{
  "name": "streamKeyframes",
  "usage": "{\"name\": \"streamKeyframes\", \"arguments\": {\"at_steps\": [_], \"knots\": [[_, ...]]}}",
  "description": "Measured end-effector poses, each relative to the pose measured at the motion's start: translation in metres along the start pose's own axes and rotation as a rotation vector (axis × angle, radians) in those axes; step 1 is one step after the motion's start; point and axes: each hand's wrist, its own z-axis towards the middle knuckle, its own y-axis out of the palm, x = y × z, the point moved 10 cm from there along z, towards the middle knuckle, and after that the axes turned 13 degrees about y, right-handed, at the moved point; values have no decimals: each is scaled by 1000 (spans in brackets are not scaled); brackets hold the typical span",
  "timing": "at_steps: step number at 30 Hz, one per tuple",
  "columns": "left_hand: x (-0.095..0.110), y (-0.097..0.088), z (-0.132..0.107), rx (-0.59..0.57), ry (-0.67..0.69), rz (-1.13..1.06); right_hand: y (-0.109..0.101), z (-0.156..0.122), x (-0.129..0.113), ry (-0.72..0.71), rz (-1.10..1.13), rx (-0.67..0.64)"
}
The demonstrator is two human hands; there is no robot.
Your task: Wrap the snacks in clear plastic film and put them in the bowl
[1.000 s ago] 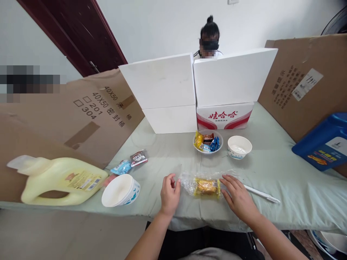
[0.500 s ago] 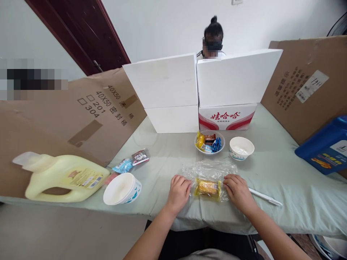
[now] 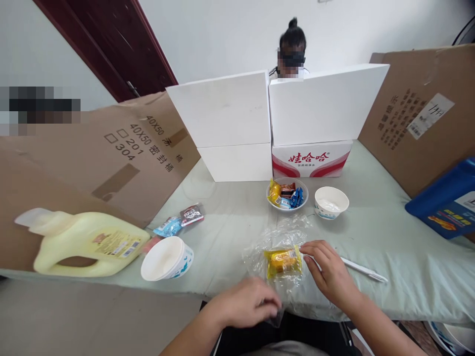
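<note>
A yellow-wrapped snack cake point(image 3: 283, 262) lies on a crinkled clear plastic sheet point(image 3: 256, 252) near the table's front edge. My left hand point(image 3: 250, 301), slightly blurred, is in front of the cake, thumb and fingers closing on the sheet's near edge, which hangs at the table edge. My right hand point(image 3: 328, 274) is at the cake's right end, its fingers stretched out and fingertips at the wrapper's edge. A thin white stick-like thing point(image 3: 365, 270) lies to the right of my right hand, partly behind it.
Beyond the sheet stand a bowl point(image 3: 287, 209) of wrapped snacks and a paper bowl point(image 3: 331, 212). At left are stacked paper bowls point(image 3: 181, 262), snack packets point(image 3: 192, 214) and a yellow jug point(image 3: 89, 237). White boxes point(image 3: 237, 118), cardboard point(image 3: 148, 148) and a blue bottle point(image 3: 445, 202) surround them; a person point(image 3: 292, 44) sits behind.
My left hand has moved from the cake's left side down toward me, drawing at the sheet's near edge. The cake has turned slightly. My right hand has stayed near its right end, fingers straighter.
</note>
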Motion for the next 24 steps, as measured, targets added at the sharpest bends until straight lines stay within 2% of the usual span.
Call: {"name": "streamKeyframes", "arguments": {"at_steps": [2, 4, 5, 8, 11, 14, 16, 20, 22, 24], "knots": [[-26, -14, 13, 193, -169, 189, 17, 15, 10, 65, -35, -45], [-43, -21, 21, 341, -246, 342, 35, 25, 29, 170, -118, -120], [-50, -19, 25, 355, -258, 374, 42, 27, 40, 219, -156, -163], [-69, -3, 26, 285, -256, 363, 54, 13, 69, 322, -206, -282], [-81, -5, 12, 322, -260, 292, 56, -14, 85, 342, -287, -276], [-91, -31, 5, 501, -321, 131, 55, -36, 78, 199, -415, -129], [-94, -57, 12, 648, -353, 10, 57, -44, 71, 122, -456, -60], [-79, -113, 58, 875, -270, -44, 60, -45, 70, 96, -482, -40], [-71, -134, 88, 909, -236, 31, 61, -44, 70, 96, -487, -56], [-72, -148, 116, 882, -280, 191, 61, -44, 71, 98, -487, -74]]}}
